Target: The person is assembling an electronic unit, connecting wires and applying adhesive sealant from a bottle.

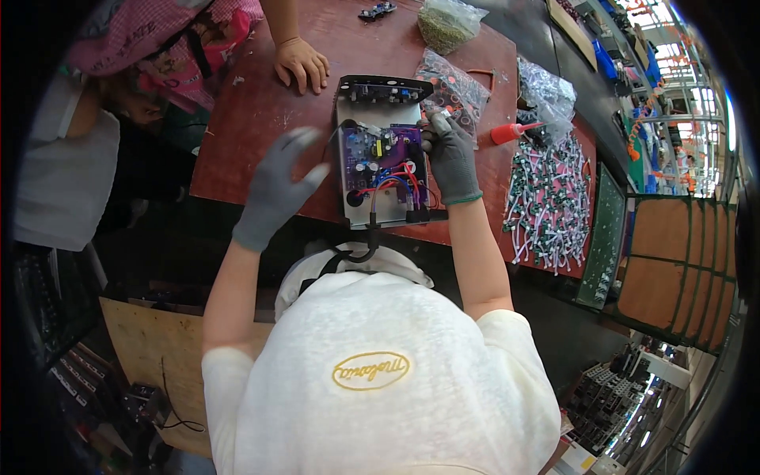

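Note:
An open metal electronics case (pixel 352 212) sits before me on the red table, a purple circuit board (pixel 385 150) inside it. Red and blue wires (pixel 396 180) run across the board's near end, and a black cable (pixel 373 235) leaves the near edge. The black panel (pixel 385 87) stands at the far end. My left hand (pixel 281 186), in a grey glove, is just left of the case, thumb and fingers apart and empty. My gloved right hand (pixel 453 158) is at the case's right edge, fingers curled together; a small white piece shows at its fingertips, too small to name.
Another person's hand (pixel 301 65) rests on the red table (pixel 261 134), far left. Right of the case lie a bag of small dark and red parts (pixel 455 91), a red bottle (pixel 504 133) and many white cable leads (pixel 550 202). A bag of greenish bits (pixel 445 28) lies behind.

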Tool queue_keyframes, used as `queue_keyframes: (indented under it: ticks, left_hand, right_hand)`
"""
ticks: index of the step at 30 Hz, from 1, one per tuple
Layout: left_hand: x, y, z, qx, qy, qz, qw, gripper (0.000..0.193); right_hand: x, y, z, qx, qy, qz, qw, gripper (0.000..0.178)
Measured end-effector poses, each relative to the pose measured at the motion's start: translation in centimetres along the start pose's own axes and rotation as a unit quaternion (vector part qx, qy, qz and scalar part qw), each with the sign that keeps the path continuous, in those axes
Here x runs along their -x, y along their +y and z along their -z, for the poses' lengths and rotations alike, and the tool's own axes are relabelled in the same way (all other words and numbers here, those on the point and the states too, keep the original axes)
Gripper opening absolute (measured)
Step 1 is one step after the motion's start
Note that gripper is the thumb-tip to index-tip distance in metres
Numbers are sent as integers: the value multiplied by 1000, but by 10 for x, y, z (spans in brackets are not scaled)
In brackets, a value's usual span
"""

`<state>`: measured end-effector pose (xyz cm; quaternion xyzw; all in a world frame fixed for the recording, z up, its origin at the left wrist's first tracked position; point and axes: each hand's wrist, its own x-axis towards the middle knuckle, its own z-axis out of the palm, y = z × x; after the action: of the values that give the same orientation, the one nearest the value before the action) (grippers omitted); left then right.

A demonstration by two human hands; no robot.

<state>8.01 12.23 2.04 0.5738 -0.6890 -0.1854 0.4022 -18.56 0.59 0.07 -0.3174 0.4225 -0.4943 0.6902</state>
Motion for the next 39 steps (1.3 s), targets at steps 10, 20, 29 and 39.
queue_keyframes:
  ticks: [10,20,29,39]
  left_hand:
    - [-94,-32,-55,31,-189,23,981,22]
    - [-61,-74,-80,454,35,254,853,21]
    - [-56,-67,-92,470,107,256,838,24]
    - [-58,-50,-91,406,104,221,881,29]
  right_hand:
    - [-1,-2,7,73,-23,9,997,24]
    - [-10,-6,-4,144,0,5,990,24]
    - [-35,10,3,609,47,215,762,24]
    - [-38,8,-7,660,74,253,703,19]
